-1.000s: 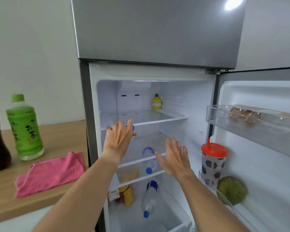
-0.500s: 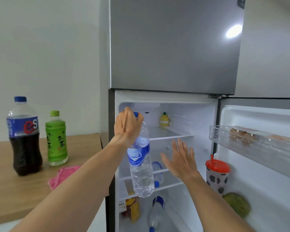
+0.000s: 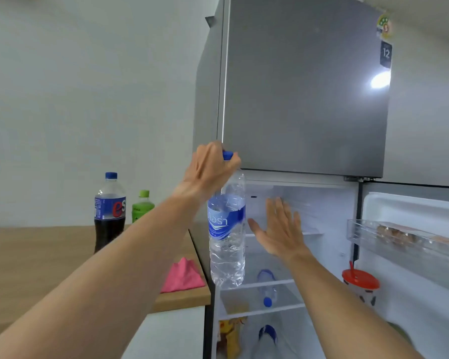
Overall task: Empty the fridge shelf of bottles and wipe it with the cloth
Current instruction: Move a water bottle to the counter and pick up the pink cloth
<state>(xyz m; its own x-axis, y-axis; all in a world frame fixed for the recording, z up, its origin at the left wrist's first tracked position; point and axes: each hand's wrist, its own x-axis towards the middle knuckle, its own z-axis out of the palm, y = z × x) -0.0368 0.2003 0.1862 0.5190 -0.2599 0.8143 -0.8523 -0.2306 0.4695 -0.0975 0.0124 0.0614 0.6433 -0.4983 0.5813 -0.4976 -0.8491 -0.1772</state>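
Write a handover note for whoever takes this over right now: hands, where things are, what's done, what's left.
Left hand: gripping the water bottle by its cap, hanging upright in front of the open fridge.
Right hand: open, empty, raised by the top shelf.
Counter: cola bottle, green tea bottle, pink cloth.
Done: two bottles on the counter, a third in hand.
Left: set the water bottle on the counter, then wipe the shelf with the cloth. More bottles lie on lower shelves; the view doesn't settle whether they belong to the job.
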